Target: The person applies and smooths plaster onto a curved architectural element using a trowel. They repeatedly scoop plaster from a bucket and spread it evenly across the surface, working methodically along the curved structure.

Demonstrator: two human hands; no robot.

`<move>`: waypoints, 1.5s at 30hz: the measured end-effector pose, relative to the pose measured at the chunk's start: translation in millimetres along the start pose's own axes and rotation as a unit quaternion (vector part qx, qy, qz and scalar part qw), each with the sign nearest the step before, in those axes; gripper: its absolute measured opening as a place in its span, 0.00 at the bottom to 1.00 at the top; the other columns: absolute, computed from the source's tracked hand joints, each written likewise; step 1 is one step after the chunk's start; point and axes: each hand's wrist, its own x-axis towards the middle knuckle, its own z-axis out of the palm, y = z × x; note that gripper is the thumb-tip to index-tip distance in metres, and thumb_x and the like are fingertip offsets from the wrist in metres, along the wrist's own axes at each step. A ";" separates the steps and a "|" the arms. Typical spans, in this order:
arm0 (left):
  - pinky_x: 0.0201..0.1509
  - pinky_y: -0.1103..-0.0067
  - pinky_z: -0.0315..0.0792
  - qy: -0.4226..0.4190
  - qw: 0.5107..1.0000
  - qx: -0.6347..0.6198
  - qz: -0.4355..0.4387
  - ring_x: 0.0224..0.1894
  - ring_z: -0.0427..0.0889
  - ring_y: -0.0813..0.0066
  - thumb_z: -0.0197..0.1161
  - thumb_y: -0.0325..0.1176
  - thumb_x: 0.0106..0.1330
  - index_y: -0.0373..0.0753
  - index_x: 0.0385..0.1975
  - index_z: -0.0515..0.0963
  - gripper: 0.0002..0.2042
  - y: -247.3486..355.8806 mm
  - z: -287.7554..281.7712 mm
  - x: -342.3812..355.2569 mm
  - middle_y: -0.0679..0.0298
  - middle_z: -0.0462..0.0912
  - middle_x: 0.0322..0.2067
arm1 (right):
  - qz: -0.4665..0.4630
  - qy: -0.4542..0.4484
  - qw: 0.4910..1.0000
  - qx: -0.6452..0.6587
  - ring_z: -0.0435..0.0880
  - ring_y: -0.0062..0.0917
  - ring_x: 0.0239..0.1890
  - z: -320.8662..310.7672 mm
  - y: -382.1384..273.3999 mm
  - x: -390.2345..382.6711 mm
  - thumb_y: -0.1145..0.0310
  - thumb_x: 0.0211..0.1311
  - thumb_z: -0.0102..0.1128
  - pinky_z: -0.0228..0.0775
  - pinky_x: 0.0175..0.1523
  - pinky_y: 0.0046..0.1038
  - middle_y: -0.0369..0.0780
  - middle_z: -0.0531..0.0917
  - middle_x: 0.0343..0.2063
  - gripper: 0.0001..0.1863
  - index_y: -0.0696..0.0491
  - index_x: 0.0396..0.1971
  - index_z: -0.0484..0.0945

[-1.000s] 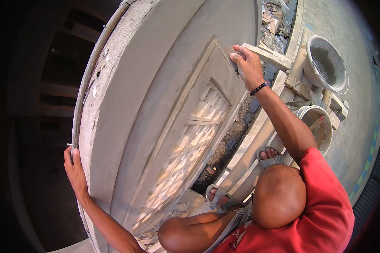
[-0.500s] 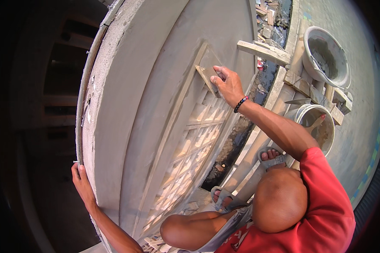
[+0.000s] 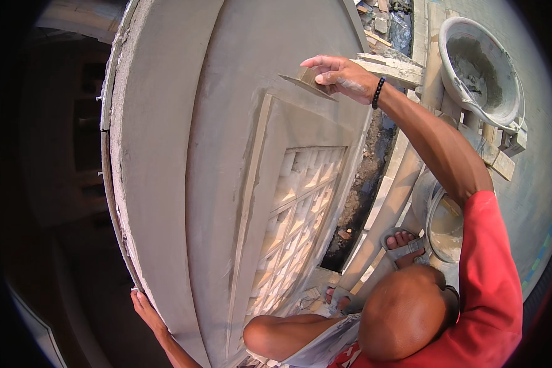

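Note:
My right hand [image 3: 343, 78], with a dark bead bracelet at the wrist, is closed on a thin flat board [image 3: 310, 84] that looks like a plasterer's float. Its edge lies against or very near the smooth grey plastered wall [image 3: 282, 40]; I cannot tell if it touches. Just below it is the top corner of a raised plaster frame [image 3: 282, 116] around a lattice opening [image 3: 303, 196]. My left hand [image 3: 146, 310] grips the rough outer edge of the wall [image 3: 129, 245], its fingers partly hidden around the far side.
A grey bucket [image 3: 448, 43] with mortar inside stands at the upper right. A second bucket [image 3: 432, 214] sits under my right arm, partly hidden. Planks [image 3: 405, 172] and poles run beneath my sandalled feet. Between them and the wall lies a dark ditch [image 3: 343, 245] with rubble beyond.
My right hand has moved the board up past the frame's top corner and tilted it more edge-on. The view has shifted; my left hand still holds the wall's edge, now lower in view.

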 end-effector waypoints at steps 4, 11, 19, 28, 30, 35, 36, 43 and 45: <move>0.46 0.75 0.66 -0.020 1.000 0.003 0.004 0.38 0.69 0.74 0.43 0.47 0.78 0.34 0.42 0.71 0.20 6.6 0.3 0.4 0.64 0.72 0.33 | -0.004 -0.046 0.999 0.023 0.78 0.22 0.47 -8.0 10.3 19.2 0.66 0.62 0.64 0.72 0.54 0.31 0.36 0.81 0.47 0.24 0.49 0.59 0.76; 0.45 0.74 0.67 -0.017 1.000 0.010 0.010 0.38 0.70 0.73 0.43 0.47 0.78 0.34 0.42 0.71 0.20 8.3 -0.2 0.0 0.64 0.72 0.33 | -0.004 -0.101 0.992 0.074 0.79 0.25 0.52 -6.0 15.1 39.5 0.69 0.60 0.66 0.72 0.59 0.33 0.38 0.81 0.50 0.24 0.51 0.59 0.76; 0.50 0.74 0.68 -0.019 0.999 0.044 0.021 0.41 0.72 0.71 0.43 0.48 0.78 0.33 0.48 0.72 0.21 6.8 -2.8 -1.8 0.61 0.74 0.37 | 0.029 -0.120 0.992 0.024 0.79 0.28 0.53 2.1 35.3 46.6 0.71 0.61 0.65 0.72 0.60 0.33 0.41 0.80 0.52 0.24 0.53 0.59 0.77; 0.52 0.73 0.67 0.003 0.999 0.041 0.003 0.43 0.71 0.72 0.44 0.47 0.78 0.32 0.49 0.72 0.21 7.8 -0.7 -3.0 0.62 0.74 0.39 | 0.017 -0.112 0.993 0.027 0.77 0.25 0.55 -6.5 12.8 37.5 0.68 0.60 0.67 0.70 0.60 0.31 0.38 0.80 0.52 0.26 0.52 0.60 0.75; 0.52 0.73 0.67 -0.009 1.000 0.028 0.000 0.43 0.72 0.72 0.44 0.47 0.78 0.32 0.50 0.72 0.22 6.1 -1.4 -2.3 0.62 0.74 0.39 | -0.026 -0.141 0.988 0.063 0.76 0.25 0.56 1.6 11.7 41.2 0.67 0.61 0.67 0.68 0.62 0.31 0.38 0.80 0.53 0.26 0.52 0.60 0.75; 0.52 0.74 0.67 -0.023 0.999 0.010 -0.022 0.44 0.72 0.73 0.44 0.47 0.78 0.32 0.52 0.72 0.22 4.2 -2.7 -1.8 0.62 0.75 0.40 | 0.065 -0.118 0.990 -0.036 0.79 0.24 0.52 -0.5 18.3 40.5 0.65 0.59 0.69 0.71 0.58 0.32 0.38 0.81 0.51 0.29 0.53 0.61 0.75; 0.52 0.74 0.67 -0.017 1.000 0.007 -0.025 0.44 0.72 0.73 0.44 0.47 0.78 0.32 0.53 0.72 0.22 4.1 -2.4 -2.1 0.62 0.75 0.40 | 0.059 -0.122 0.990 -0.045 0.79 0.24 0.51 -5.6 18.7 36.8 0.64 0.59 0.70 0.72 0.56 0.31 0.38 0.81 0.50 0.29 0.53 0.61 0.74; 0.54 0.73 0.67 -0.015 0.999 0.004 -0.032 0.45 0.73 0.71 0.45 0.49 0.78 0.31 0.53 0.72 0.24 2.0 -1.9 -2.7 0.61 0.75 0.41 | 0.027 -0.048 0.995 -0.078 0.82 0.21 0.44 -3.9 -9.9 12.0 0.60 0.62 0.69 0.76 0.47 0.27 0.37 0.84 0.45 0.32 0.57 0.63 0.71; 0.55 0.73 0.66 -0.012 0.999 -0.004 -0.036 0.46 0.73 0.71 0.45 0.49 0.77 0.31 0.54 0.72 0.24 0.1 -2.6 -2.2 0.60 0.76 0.42 | 0.008 -0.025 0.997 -0.071 0.83 0.21 0.42 14.5 -23.3 1.7 0.62 0.62 0.67 0.77 0.45 0.26 0.38 0.84 0.44 0.30 0.60 0.61 0.73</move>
